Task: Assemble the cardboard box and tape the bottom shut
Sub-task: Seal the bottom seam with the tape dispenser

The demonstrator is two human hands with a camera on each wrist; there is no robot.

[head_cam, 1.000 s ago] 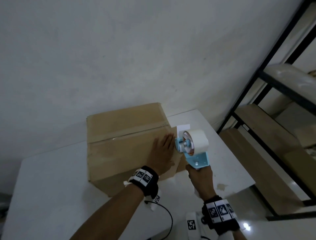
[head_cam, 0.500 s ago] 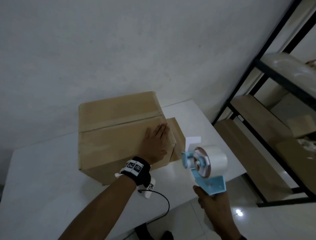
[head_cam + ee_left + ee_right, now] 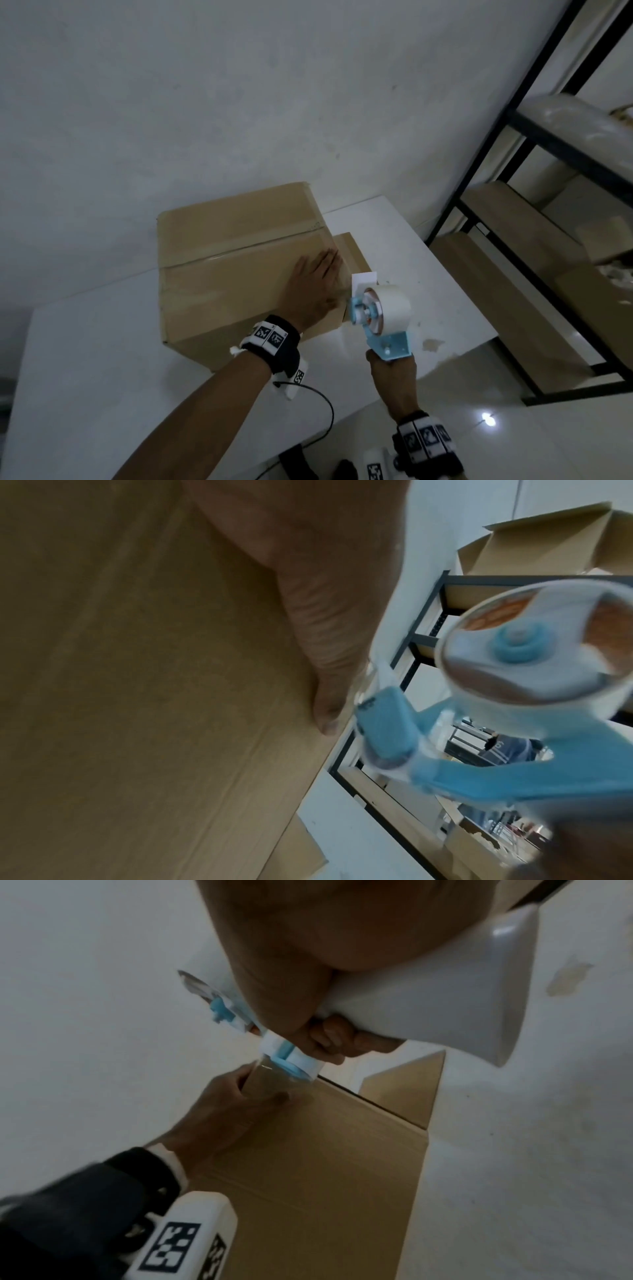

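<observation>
Back at the cardboard box (image 3: 239, 274) edge after swinging away: tape dispenser (image 3: 380, 318) gripped in right hand (image 3: 394, 377), left hand (image 3: 315, 291) flat, pressing tape down. Likely another strip.

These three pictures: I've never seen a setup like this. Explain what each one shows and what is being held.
No machine here: a person wears three cameras. The head view looks down on a white table with a cardboard box on it. The left hand lies flat on the box top, near its right edge. The right hand grips a blue tape dispenser by its handle, at the box's right edge. The left wrist view looks along the fingers on the cardboard, the dispenser blurred beside them. The right wrist view looks past the gripping hand to the box. Shelving stands to the right.
</observation>
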